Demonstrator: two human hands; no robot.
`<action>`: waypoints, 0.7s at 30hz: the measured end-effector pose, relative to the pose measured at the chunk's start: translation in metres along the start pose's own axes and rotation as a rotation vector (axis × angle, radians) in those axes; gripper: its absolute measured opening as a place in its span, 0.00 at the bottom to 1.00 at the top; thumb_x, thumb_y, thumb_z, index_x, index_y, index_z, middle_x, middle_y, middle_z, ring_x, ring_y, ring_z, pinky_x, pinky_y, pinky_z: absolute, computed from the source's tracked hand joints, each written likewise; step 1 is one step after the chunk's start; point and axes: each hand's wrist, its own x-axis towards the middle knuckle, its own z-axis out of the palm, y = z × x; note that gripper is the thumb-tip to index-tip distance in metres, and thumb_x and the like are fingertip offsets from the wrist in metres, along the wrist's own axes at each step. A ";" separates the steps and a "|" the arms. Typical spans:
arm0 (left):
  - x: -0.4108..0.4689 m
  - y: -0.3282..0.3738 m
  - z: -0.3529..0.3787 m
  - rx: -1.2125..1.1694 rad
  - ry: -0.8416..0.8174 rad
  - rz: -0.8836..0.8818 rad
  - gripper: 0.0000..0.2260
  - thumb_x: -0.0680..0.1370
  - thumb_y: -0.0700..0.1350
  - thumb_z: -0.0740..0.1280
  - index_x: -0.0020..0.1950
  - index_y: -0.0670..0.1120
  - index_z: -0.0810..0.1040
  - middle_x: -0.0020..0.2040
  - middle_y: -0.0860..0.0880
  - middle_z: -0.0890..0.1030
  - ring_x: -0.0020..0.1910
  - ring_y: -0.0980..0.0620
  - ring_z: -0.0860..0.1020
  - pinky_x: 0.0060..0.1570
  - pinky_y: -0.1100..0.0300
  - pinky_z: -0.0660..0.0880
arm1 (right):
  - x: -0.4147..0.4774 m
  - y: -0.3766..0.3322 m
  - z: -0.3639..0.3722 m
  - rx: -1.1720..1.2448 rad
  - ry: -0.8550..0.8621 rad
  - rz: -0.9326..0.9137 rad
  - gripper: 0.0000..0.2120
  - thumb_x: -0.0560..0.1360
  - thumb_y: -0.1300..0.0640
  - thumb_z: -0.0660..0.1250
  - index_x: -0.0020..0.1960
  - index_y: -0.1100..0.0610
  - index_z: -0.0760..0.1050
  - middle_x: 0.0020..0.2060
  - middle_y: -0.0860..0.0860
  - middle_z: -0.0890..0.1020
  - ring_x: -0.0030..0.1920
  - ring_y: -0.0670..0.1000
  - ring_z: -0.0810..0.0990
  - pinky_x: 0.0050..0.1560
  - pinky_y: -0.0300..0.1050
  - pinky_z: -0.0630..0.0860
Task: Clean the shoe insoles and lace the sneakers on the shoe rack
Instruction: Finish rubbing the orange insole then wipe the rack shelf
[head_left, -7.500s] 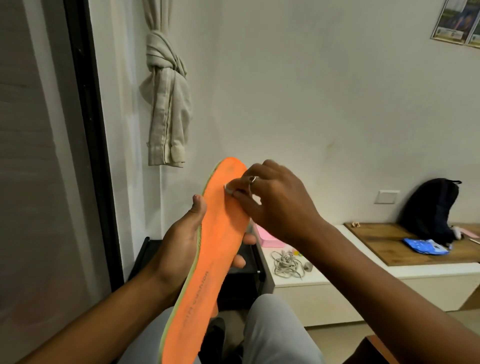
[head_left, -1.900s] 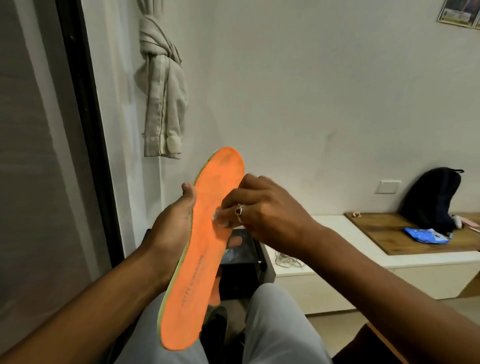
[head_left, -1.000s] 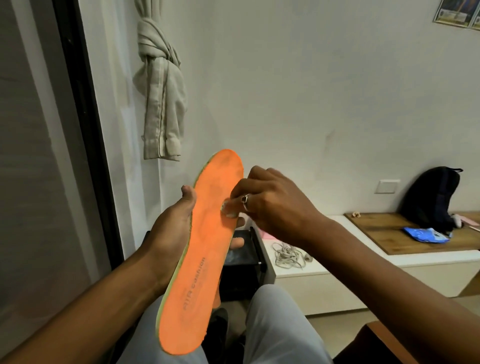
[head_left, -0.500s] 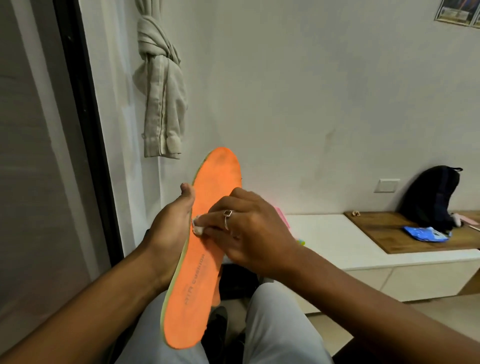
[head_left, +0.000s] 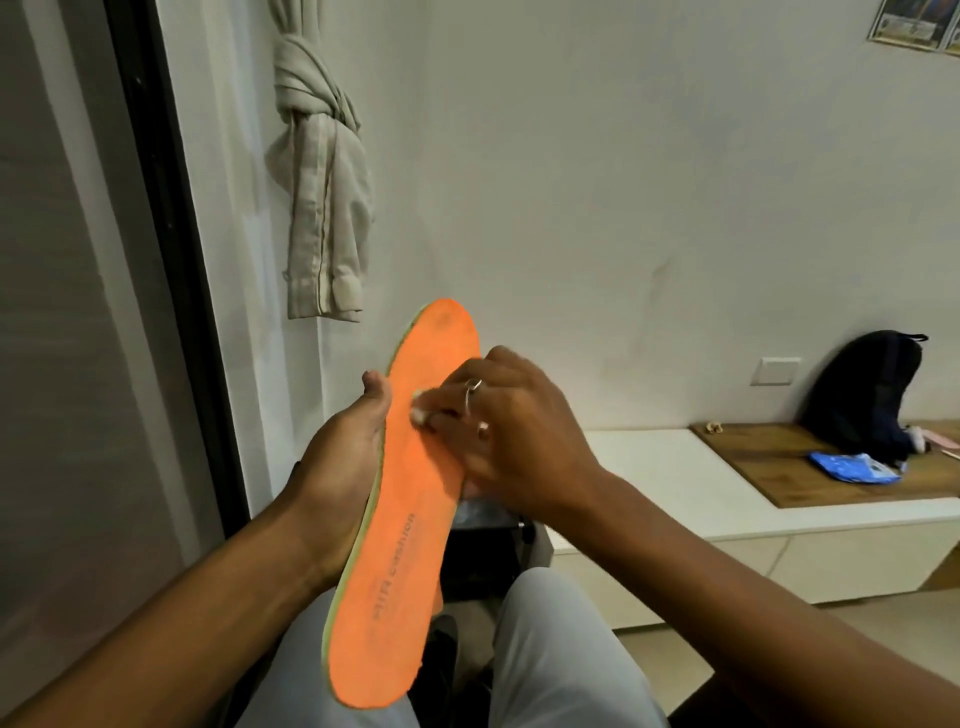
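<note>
The orange insole (head_left: 400, 499) is held up over the lap, with its orange face turned to the camera. Its long line runs from the heel end, low and close to the body, up and away to the toe end. It is gripped at the middle by the left hand (head_left: 337, 467), which is curled round its left edge from behind. A small white wipe (head_left: 417, 414) is pinched in the right hand (head_left: 514, 441) and pressed on the upper half, just beside the left thumb. The toe end lies just above the right hand, so it can likely be reached by a short push up along the long line.
</note>
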 end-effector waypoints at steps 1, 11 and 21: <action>0.001 0.001 -0.001 -0.012 0.007 0.003 0.30 0.82 0.65 0.50 0.64 0.46 0.81 0.54 0.43 0.85 0.45 0.45 0.85 0.45 0.50 0.80 | -0.006 -0.010 0.001 0.058 -0.059 -0.063 0.06 0.76 0.58 0.73 0.52 0.53 0.87 0.43 0.50 0.85 0.42 0.53 0.77 0.45 0.50 0.75; -0.007 0.001 0.010 -0.146 -0.162 -0.018 0.25 0.83 0.59 0.52 0.65 0.45 0.80 0.54 0.42 0.86 0.49 0.45 0.86 0.47 0.51 0.83 | 0.012 0.003 0.006 -0.089 -0.017 0.129 0.08 0.75 0.55 0.71 0.51 0.51 0.87 0.42 0.49 0.85 0.43 0.54 0.78 0.42 0.53 0.76; 0.001 -0.004 0.004 -0.189 -0.069 0.008 0.27 0.84 0.61 0.52 0.56 0.42 0.81 0.40 0.44 0.85 0.37 0.49 0.85 0.36 0.59 0.81 | -0.013 -0.032 -0.001 0.055 -0.170 -0.036 0.08 0.76 0.55 0.71 0.53 0.51 0.86 0.43 0.49 0.84 0.42 0.53 0.76 0.42 0.51 0.73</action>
